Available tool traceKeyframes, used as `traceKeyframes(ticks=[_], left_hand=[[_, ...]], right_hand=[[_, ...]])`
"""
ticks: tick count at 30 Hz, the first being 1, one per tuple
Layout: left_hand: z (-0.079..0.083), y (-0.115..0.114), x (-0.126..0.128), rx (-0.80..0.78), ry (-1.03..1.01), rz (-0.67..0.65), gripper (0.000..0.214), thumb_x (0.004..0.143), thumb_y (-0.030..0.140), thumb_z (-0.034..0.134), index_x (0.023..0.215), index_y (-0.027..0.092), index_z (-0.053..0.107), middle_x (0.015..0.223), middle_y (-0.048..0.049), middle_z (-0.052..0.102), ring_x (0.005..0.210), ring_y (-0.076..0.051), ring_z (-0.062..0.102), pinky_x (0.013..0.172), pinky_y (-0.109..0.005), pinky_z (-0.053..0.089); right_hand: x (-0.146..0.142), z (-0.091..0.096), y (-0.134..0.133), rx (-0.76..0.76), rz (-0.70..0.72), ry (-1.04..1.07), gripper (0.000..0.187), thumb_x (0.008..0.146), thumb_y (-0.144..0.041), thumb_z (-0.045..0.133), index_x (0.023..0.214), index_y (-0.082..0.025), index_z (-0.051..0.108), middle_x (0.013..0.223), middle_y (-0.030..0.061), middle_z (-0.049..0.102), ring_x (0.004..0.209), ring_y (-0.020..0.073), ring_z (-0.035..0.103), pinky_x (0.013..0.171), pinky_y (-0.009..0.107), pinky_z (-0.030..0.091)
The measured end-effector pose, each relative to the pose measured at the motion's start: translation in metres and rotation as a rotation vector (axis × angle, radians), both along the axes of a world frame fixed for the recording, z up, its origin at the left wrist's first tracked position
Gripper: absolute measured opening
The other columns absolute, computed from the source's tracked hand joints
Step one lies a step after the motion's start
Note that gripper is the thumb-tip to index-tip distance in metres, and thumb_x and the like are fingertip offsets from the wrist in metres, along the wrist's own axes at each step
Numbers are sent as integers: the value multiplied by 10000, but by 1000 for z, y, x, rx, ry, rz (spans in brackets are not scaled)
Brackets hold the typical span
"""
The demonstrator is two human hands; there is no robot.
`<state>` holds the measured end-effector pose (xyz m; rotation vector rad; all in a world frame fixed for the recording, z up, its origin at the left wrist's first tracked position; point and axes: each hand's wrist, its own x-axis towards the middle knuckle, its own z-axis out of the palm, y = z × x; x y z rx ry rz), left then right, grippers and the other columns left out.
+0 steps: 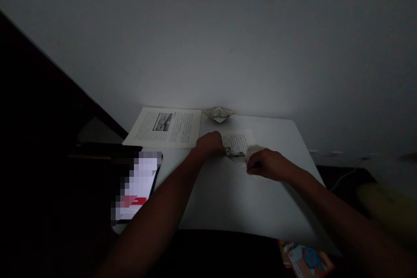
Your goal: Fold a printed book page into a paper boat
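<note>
paper: printed sheet [239, 144] on the white desk [228, 200], partly folded | left hand [211, 143] grip closed, pressing its left edge | right hand [265, 164] grip pinching its near corner | folded paper piece [219, 113] at far edge | looks early, most creases left

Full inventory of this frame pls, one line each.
table: 1, white, centre
printed page: 1, white with black text, table's far left
folded paper shape: 1, printed paper, table's far edge
small sheet: 1, printed white, partly folded, mid-table
tablet: 1, dark, screen lit, table's near left
booklet: 1, red and blue, below table's near right corner
left hand: 1, on the small sheet's left edge
right hand: 1, pinching its near corner
</note>
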<state>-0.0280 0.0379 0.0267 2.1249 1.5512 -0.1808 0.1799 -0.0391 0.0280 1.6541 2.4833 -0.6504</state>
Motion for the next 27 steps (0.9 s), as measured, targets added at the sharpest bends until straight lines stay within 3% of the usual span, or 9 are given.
traceKeyframes(ticks=[14,19,21,23,27], left_hand=[[1,-2,-1,8,-10,5,425,613,389,687,970,159,682,941,-125,707,855,-233,670,673,-254,513],[-2,-4,-1,20,-16,11,398,623,369,679,967,168,681,945,-128,706,852,-235,672,675,-263,515],[-2,-5,-1,24,-17,12,386,622,363,681,953,166,683,939,-133,705,846,-238,672,671,-265,516],[-1,-7,-2,32,-25,9,362,631,356,679,939,167,686,935,-130,705,841,-232,671,675,-259,514],[1,-12,-4,66,-50,2,281,683,359,645,900,187,693,943,-99,703,853,-215,661,706,-262,509]], right_hand=[[14,3,-21,-41,-35,0,110,768,-307,604,768,-272,709,835,-31,726,750,175,651,627,270,417],[13,12,-28,-43,-47,41,145,784,-337,591,801,-247,704,811,1,718,729,181,648,626,276,442],[4,16,-29,48,-80,91,211,815,-367,557,888,-228,699,860,35,714,768,194,647,680,298,471],[-11,13,-29,256,-94,124,277,862,-359,496,1013,-203,668,1013,75,688,912,219,628,821,348,469],[-44,-15,-32,435,-21,139,484,870,-395,489,1267,-121,519,1310,163,523,1217,274,469,1026,425,365]])
